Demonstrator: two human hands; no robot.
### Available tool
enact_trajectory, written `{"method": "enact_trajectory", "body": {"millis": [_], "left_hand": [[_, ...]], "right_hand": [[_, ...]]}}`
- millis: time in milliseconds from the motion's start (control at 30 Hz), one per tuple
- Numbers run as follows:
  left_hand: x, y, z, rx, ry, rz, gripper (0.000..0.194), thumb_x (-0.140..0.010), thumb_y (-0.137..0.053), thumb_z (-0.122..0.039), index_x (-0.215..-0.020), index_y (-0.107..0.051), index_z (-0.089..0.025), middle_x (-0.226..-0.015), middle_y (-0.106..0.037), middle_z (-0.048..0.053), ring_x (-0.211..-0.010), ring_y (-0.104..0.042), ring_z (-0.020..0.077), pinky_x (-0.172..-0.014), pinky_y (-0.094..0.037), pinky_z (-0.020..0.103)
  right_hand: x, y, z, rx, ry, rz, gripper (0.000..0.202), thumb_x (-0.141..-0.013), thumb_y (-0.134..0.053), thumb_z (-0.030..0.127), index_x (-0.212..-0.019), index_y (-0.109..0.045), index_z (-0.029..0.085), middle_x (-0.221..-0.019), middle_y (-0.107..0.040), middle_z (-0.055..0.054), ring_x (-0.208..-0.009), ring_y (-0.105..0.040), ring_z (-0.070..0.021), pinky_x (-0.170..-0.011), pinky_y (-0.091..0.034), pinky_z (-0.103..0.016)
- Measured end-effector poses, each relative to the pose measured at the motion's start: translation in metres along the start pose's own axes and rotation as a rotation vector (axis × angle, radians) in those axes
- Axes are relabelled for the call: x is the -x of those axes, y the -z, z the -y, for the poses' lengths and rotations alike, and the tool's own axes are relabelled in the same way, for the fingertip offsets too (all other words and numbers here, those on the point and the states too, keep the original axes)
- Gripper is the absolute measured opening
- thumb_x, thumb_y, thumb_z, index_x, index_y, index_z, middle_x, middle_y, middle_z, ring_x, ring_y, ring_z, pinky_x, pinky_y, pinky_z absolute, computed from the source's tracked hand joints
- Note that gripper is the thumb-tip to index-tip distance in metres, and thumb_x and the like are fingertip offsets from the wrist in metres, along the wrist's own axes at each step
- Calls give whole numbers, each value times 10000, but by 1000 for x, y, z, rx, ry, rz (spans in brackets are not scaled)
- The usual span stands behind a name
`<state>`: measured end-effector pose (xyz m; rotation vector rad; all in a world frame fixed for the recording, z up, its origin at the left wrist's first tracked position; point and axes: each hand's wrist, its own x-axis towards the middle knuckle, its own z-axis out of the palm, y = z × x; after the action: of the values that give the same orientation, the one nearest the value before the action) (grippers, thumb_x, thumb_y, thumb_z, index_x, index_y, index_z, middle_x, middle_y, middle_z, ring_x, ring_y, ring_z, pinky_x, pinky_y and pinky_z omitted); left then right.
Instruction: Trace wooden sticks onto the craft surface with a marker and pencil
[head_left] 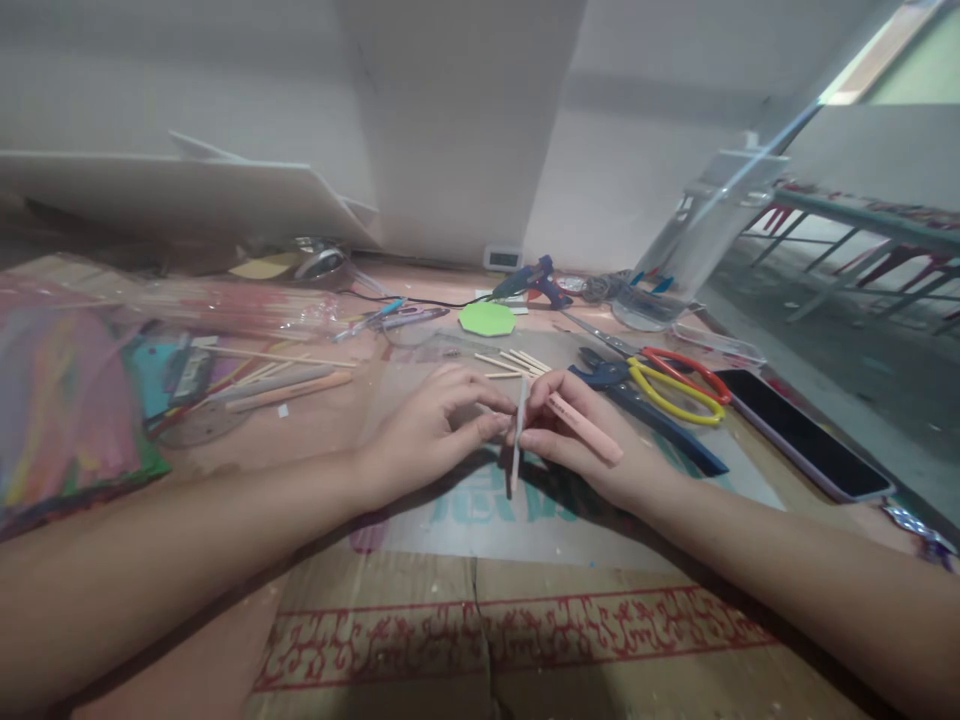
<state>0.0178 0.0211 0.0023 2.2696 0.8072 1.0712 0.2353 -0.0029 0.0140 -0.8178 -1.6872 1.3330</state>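
A thin, pale flat piece (517,450) stands on edge between my two hands. My left hand (442,425) pinches it from the left side with thumb and fingers. From the other side, my right hand (581,430) has its fingers closed round the same piece. A peach-coloured, slim pen-like tool (589,430) with small dark print lies across the right hand, tucked in its grip; its tip is hidden. Beneath the hands is a translucent sheet (487,530). Several short wooden sticks (525,362) lie just beyond the fingers.
Right of my hands lie scissors with red and yellow handles (679,385), dark blue pliers (660,420) and a phone (810,430). Farther back are a green octagonal piece (487,318), a blue glue gun (536,280) and a clear container (667,260). Plastic-bagged materials (75,390) fill the left.
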Motion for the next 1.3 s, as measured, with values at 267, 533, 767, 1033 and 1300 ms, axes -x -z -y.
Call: {"method": "enact_trajectory", "body": {"millis": [267,533,767,1033,1300], "left_hand": [[0,-3,-14,322,331,82,258,-938,-633,-429,-863,-729,-202,-896,-716,23,-902,-659,198,-878,-483,340],[-23,35,0,143,421,-8,423,-946,-559,-559,-897,-734,-177,-897,-738,39,-817,-674,190,-736,-494,289],[-41,74,47,-157,581,-83,366,-943,-639,-486,-895,-731,-136,-813,-696,25,-778,-665,196,-658,-491,275],[-64,63,76,-375,722,-8,361,-993,-643,-387,-1275,-619,-163,-1278,-638,94,-1091,-661,258,-915,-585,454],[-59,92,58,-569,554,6,320,-999,-621,-427,-1129,-669,-138,-1100,-691,64,-960,-683,219,-852,-582,404]], "right_hand": [[5,-5,5,92,-1,21,212,-887,-732,248,-964,-534,232,-860,-616,14,-769,-615,-144,-696,-492,-279],[3,2,-7,-96,-57,-164,124,-1007,-602,342,-1015,-521,249,-848,-716,10,-800,-712,-171,-758,-476,-315],[2,3,-7,-28,-82,-133,124,-1015,-587,363,-1012,-533,251,-822,-724,8,-774,-689,-160,-715,-455,-294],[0,6,-9,3,-88,-92,141,-1014,-594,382,-1034,-536,254,-810,-731,8,-765,-659,-156,-719,-453,-292],[1,4,-10,-45,-114,-159,218,-1022,-565,445,-1040,-566,227,-805,-723,-9,-718,-620,-148,-694,-454,-288]]}}
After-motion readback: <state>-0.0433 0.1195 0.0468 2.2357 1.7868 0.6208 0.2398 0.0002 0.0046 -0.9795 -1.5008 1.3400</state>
